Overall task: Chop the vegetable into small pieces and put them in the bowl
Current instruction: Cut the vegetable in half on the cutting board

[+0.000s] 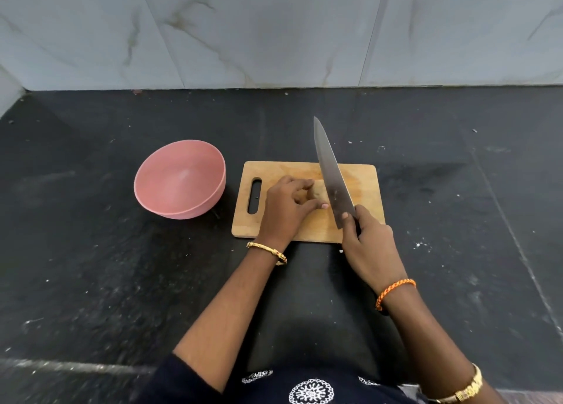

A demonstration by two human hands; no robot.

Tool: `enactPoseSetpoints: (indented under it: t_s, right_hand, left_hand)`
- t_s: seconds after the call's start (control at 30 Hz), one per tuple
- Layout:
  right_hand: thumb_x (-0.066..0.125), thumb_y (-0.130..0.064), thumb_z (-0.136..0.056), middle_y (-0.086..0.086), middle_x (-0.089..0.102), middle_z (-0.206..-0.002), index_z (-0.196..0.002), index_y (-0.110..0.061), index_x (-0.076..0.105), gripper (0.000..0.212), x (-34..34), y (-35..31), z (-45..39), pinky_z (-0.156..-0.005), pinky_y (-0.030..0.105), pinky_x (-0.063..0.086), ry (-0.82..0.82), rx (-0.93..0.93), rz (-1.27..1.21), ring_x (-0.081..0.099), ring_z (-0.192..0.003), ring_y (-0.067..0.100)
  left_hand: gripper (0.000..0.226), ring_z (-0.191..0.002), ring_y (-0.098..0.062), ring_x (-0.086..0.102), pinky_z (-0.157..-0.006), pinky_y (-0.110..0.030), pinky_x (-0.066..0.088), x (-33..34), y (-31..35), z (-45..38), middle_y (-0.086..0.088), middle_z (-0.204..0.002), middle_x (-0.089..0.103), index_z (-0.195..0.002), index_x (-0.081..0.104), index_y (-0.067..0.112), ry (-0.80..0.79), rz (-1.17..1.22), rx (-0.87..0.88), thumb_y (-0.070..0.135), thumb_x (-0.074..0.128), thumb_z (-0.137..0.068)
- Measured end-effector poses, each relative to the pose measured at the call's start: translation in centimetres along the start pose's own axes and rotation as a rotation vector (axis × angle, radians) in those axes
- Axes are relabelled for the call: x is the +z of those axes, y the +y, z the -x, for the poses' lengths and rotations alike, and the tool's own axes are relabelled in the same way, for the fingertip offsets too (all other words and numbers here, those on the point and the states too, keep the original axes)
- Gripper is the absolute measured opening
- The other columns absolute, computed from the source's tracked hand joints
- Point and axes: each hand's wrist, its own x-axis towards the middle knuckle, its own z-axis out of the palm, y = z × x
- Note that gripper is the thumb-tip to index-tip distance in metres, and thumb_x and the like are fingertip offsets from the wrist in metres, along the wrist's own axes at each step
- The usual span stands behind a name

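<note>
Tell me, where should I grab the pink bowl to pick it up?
Grip the bowl by its rim, coming from above on its left side. It sits upright and open with nothing inside, and its right side lies close to the cutting board.

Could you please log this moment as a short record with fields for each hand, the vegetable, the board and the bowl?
left hand: holds the vegetable
right hand: grips the knife, blade against the vegetable
vegetable: pale brown, on the board, mostly hidden
cutting board: wooden, on the dark counter
pink bowl: left of the board, empty
</note>
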Motion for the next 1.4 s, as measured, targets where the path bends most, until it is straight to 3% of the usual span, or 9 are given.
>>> enactPoseSetpoints:
  t_s: [0.43, 0.57, 0.8, 1.17, 1.27, 1.4]
  right_hand:
    - [0.036, -0.021, -0.100, 0.008, 0.051, -0.060, -0.097, -0.008, 0.044, 0.015, 0.3, -0.7, 0.0, -0.047, 0.028, 0.037, -0.083, -0.020, 0.099, 0.050, -0.052, 0.021]
    - [0.036, -0.022, -0.100, 0.012, 0.055, -0.063, -0.094, -0.009, 0.041, 0.015, 0.4, -0.6, 0.8, -0.051, 0.037, 0.043, -0.099, 0.004, 0.110, 0.054, -0.054, 0.027]
    - [0.036, -0.020, -0.099, 0.010, 0.049, -0.056, -0.088, -0.012, 0.036, 0.014, 1.3, -0.5, 0.4, -0.045, 0.032, 0.034, -0.079, -0.018, 0.151, 0.049, -0.047, 0.028]
    - [0.035, -0.017, -0.098, 0.005, 0.042, -0.063, -0.092, -0.014, 0.037, 0.007, 2.3, -2.4, -2.6, -0.058, 0.035, 0.036, -0.204, 0.075, 0.295, 0.047, -0.064, 0.031]
    - [0.034, -0.014, -0.097, 0.003, 0.038, -0.063, -0.098, -0.014, 0.039, 0.004, 2.5, -3.1, -2.7, -0.059, 0.036, 0.036, -0.211, 0.104, 0.386, 0.045, -0.065, 0.029]
    - [0.032, -0.010, -0.096, 0.003, 0.038, -0.064, -0.111, -0.014, 0.038, 0.016, 2.1, -3.2, -1.9, -0.058, 0.036, 0.037, -0.240, 0.113, 0.467, 0.044, -0.063, 0.027]
  left_hand:
    - [0.053, -0.071, -0.014, 0.061, -0.068, -0.019, 0.052, -0.1, -0.3, -0.8, -0.005, -0.087, 0.063, -0.101, 0.069, 0.003, -0.028, 0.069, -0.047, 0.021, 0.087, -0.055]
    - [0.052, -0.073, -0.017, 0.061, -0.068, -0.020, 0.052, -0.2, -0.2, -1.2, -0.009, -0.088, 0.065, -0.100, 0.070, 0.003, -0.043, 0.099, -0.092, 0.020, 0.087, -0.054]
    - [0.051, -0.073, -0.013, 0.059, -0.067, -0.018, 0.050, -0.6, -0.3, -2.1, -0.005, -0.086, 0.064, -0.101, 0.069, 0.002, -0.113, 0.067, -0.057, 0.023, 0.085, -0.058]
    - [0.045, -0.067, -0.004, 0.057, -0.064, -0.015, 0.049, -0.9, -1.2, -1.9, 0.002, -0.081, 0.063, -0.098, 0.072, 0.004, -0.118, 0.120, -0.055, 0.013, 0.086, -0.057]
    - [0.044, -0.063, 0.005, 0.058, -0.064, -0.010, 0.047, -0.8, -1.5, -1.6, 0.007, -0.079, 0.063, -0.097, 0.072, 0.004, -0.096, 0.166, -0.098, 0.010, 0.086, -0.056]
    - [0.045, -0.064, 0.005, 0.060, -0.066, -0.011, 0.049, -0.7, -1.5, -1.2, 0.013, -0.081, 0.063, -0.099, 0.072, 0.010, -0.081, 0.225, -0.132, 0.012, 0.086, -0.057]
